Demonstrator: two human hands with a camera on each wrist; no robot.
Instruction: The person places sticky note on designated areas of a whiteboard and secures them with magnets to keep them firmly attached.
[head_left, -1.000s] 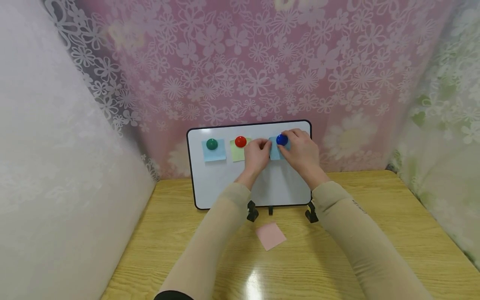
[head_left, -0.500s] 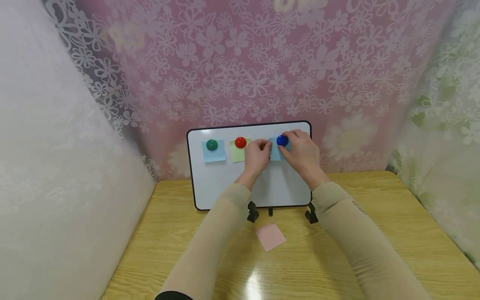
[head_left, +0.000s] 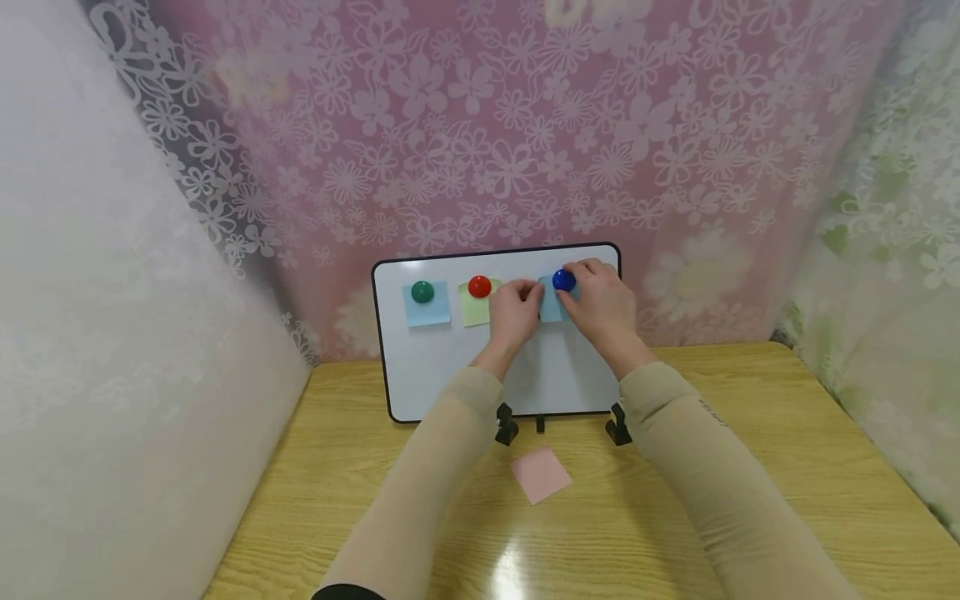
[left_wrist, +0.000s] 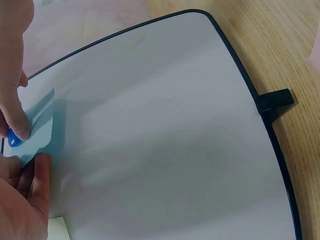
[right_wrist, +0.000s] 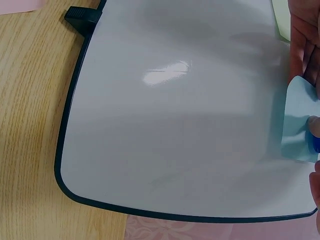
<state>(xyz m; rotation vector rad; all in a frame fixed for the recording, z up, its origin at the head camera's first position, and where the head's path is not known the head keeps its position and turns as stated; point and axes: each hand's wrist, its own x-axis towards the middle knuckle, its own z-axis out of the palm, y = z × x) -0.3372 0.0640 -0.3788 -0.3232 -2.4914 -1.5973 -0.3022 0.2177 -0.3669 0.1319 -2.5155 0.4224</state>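
A whiteboard (head_left: 450, 375) with a black rim leans upright before the wall. On its upper right lies a blue sticky note (head_left: 552, 308); its lower part curls off the board in the left wrist view. My left hand (head_left: 514, 315) pinches the note's left edge. My right hand (head_left: 604, 307) holds a round blue magnet (head_left: 563, 280) between thumb and fingers, against the note's upper part. Left of them, a red magnet (head_left: 480, 287) sits on a yellow-green note (head_left: 472, 313), partly behind my left hand. Farther left, a green magnet (head_left: 422, 292) sits on a light blue note (head_left: 428, 315).
A pink sticky note (head_left: 541, 476) lies on the wooden table (head_left: 330, 492) in front of the board. Black feet (head_left: 506, 427) prop the board's lower edge. Flowered wall covering (head_left: 465, 167) rises behind, with pale walls at both sides.
Both hands keep nearly the same place and hold on the blue note and blue magnet. The view has shifted very slightly.
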